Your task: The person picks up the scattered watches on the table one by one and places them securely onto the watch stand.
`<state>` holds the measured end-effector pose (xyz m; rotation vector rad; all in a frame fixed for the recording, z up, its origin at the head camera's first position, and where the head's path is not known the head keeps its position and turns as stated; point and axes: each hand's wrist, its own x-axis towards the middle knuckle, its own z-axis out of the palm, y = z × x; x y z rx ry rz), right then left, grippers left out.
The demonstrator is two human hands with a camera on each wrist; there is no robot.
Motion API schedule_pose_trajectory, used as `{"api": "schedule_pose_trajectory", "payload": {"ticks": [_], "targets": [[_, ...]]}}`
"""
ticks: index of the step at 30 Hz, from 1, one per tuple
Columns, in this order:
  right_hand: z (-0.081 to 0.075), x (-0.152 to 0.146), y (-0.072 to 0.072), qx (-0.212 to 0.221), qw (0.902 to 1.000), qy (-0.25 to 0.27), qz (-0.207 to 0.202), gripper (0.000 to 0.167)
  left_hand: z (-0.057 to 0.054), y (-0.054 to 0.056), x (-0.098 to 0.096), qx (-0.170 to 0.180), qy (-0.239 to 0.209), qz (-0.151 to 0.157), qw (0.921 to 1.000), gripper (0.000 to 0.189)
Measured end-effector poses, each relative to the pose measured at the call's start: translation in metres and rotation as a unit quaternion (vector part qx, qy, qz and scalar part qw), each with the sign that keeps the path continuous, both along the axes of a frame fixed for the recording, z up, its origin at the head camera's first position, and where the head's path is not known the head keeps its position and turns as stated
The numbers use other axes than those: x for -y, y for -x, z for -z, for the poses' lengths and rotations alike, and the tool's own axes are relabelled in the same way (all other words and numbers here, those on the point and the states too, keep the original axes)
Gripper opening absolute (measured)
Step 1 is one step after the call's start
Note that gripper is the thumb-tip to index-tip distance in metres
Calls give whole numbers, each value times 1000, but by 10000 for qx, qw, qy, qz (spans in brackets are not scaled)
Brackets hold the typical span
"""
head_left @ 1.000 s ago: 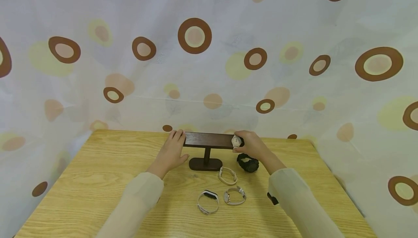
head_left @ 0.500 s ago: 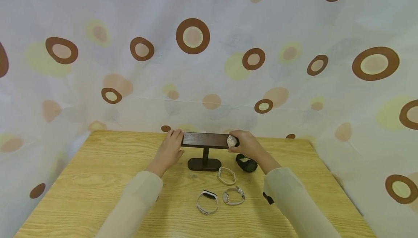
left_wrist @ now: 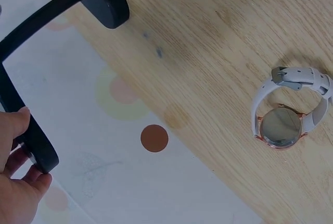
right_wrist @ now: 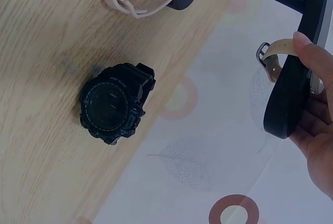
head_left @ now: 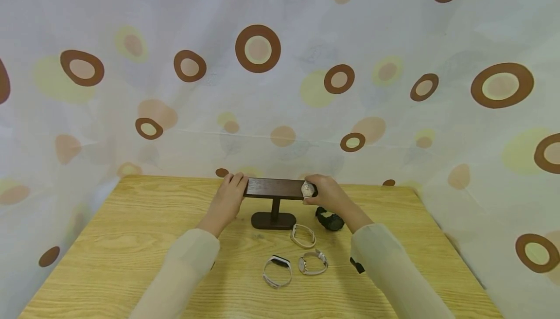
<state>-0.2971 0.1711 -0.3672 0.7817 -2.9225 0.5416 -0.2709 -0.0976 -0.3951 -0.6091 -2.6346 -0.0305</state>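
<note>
A dark wooden watch stand (head_left: 273,187) stands at the back of the table, its crossbar level on a single post. My left hand (head_left: 228,200) grips the bar's left end; in the left wrist view the thumb and fingers (left_wrist: 23,120) wrap that end. Around the bar near its right end sits a round pale-dial wristwatch (head_left: 307,189). My right hand (head_left: 330,195) holds this watch, thumb below and fingers over the top. Its beige strap (right_wrist: 283,47) and buckle hang loose beyond the bar in the right wrist view. Part of the dial is hidden there.
On the wooden table (head_left: 144,246) lie a black sports watch (head_left: 330,219), a beige-strap watch (head_left: 303,236), a white-strap watch (head_left: 312,264) and a fitness band (head_left: 277,271). A black object (head_left: 357,265) shows beside the right sleeve. Patterned sheeting (head_left: 280,90) rises behind.
My right hand has slid a little left along the bar with the watch. The left hand stays on the bar's end, its thumb drawn in closer.
</note>
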Motion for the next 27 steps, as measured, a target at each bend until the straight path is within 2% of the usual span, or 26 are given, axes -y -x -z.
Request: {"api": "schedule_pose_trajectory", "payload": {"ticks": [3, 8, 12, 16, 19, 27], "targets": [[0, 2, 1, -1, 10000, -63, 17, 63, 1, 0, 0, -94, -127, 13, 9999, 44], [1, 5, 2, -57, 9999, -123, -11, 62, 1, 0, 0, -34, -289, 24, 9996, 44], [0, 8, 2, -82, 9999, -89, -35, 63, 1, 0, 0, -43, -178, -2, 9998, 44], [0, 12, 2, -162, 9998, -109, -98, 62, 1, 0, 0, -198, -69, -20, 9998, 44], [0, 15, 2, -226, 9996, -118, -147, 61, 2, 0, 0, -253, -114, -21, 9996, 45], [-2, 23, 0, -174, 9997, -96, -165, 62, 1, 0, -1, -125, -229, -14, 9997, 45]]}}
